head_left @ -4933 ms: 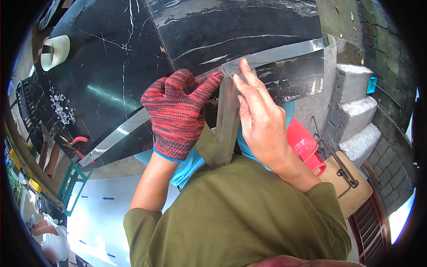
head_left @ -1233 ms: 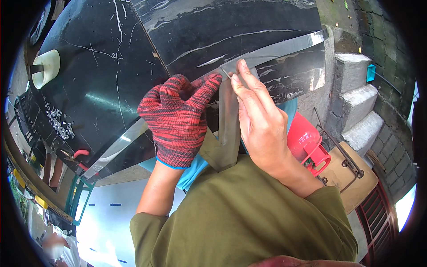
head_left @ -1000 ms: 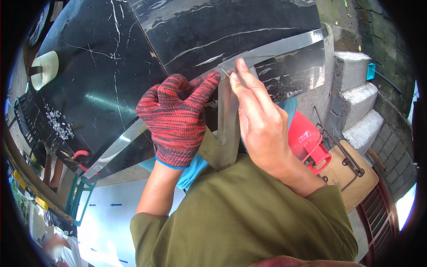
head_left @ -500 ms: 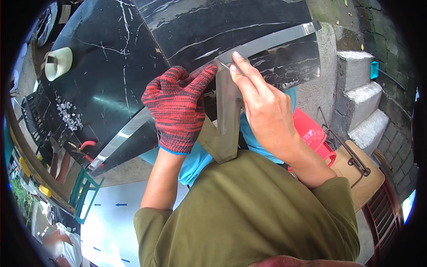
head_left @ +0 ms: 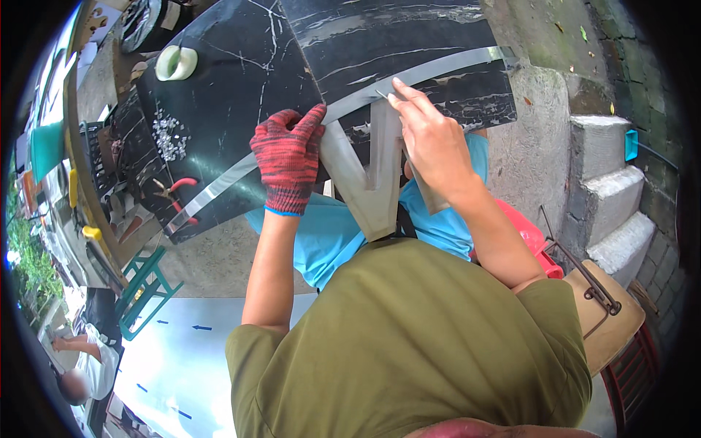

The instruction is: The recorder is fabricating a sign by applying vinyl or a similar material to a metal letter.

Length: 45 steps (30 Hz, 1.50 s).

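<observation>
A long grey metal strip (head_left: 431, 71) lies slantwise across the black marble-patterned table. My left hand (head_left: 288, 160), in a red and black knit glove, pinches the strip between thumb and fingers. My bare right hand (head_left: 437, 146) grips a thin pointed tool (head_left: 380, 94), its tip at the strip, with one fingertip resting on the metal. Against the strip's near edge stands a grey metal piece with V-shaped arms (head_left: 365, 193), reaching toward my lap. Part of its right side is hidden behind my right hand.
On the black table (head_left: 219, 87) lie a roll of pale tape (head_left: 176, 63), a heap of small shiny bits (head_left: 170, 136) and red-handled pliers (head_left: 177, 197). A green stool (head_left: 146, 292) stands left, a red plastic chair (head_left: 522, 233) right, concrete steps (head_left: 610, 190) beyond. Another person (head_left: 91, 358) is at lower left.
My left hand has shifted left along the strip, away from the tool tip, uncovering the V-shaped piece's left arm. My right hand still holds the tool at the strip. The view has shifted.
</observation>
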Each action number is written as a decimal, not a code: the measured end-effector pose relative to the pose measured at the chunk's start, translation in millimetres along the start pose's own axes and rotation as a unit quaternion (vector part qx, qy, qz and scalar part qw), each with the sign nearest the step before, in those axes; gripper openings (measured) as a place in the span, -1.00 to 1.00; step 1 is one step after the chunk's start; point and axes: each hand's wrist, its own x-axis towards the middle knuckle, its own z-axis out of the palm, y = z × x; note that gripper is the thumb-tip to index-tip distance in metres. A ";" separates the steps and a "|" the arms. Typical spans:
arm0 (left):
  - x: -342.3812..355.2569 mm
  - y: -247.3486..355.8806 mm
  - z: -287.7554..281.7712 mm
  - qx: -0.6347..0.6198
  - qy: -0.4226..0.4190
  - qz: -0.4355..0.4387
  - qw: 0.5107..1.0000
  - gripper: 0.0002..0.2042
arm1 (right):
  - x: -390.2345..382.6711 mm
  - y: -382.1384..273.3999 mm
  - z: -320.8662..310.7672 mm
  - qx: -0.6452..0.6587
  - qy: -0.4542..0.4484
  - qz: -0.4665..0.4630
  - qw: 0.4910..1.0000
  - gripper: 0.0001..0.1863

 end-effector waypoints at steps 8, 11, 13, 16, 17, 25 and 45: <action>-0.7 -7.2 3.0 0.034 0.008 0.016 0.999 -0.64 | -68.1 42.4 -23.9 0.076 0.098 0.093 0.988 -0.68; 1.3 -4.1 -4.4 0.052 -0.010 0.030 0.998 -0.64 | -93.3 54.0 -21.7 0.121 0.021 0.183 0.975 -0.66; 1.5 1.3 -12.9 0.061 -0.017 0.032 0.997 -0.62 | -103.1 59.6 -14.8 0.156 -0.026 0.249 0.956 -0.64; 0.1 0.4 -15.3 0.067 -0.028 0.038 0.997 -0.59 | -105.3 72.4 2.9 0.391 -0.085 0.257 0.880 -0.58; -0.2 -0.7 -14.7 0.068 -0.029 0.043 0.996 -0.59 | -106.1 75.1 8.0 0.424 -0.099 0.255 0.864 -0.58; 6.3 -3.5 -25.9 0.073 0.029 0.092 0.993 -0.63 | -131.7 39.3 21.3 0.518 -0.032 0.278 0.808 -0.72; -2.6 23.9 5.7 0.008 0.010 0.083 0.996 -0.69 | -81.3 -12.9 85.7 0.489 -0.006 0.264 0.832 -0.74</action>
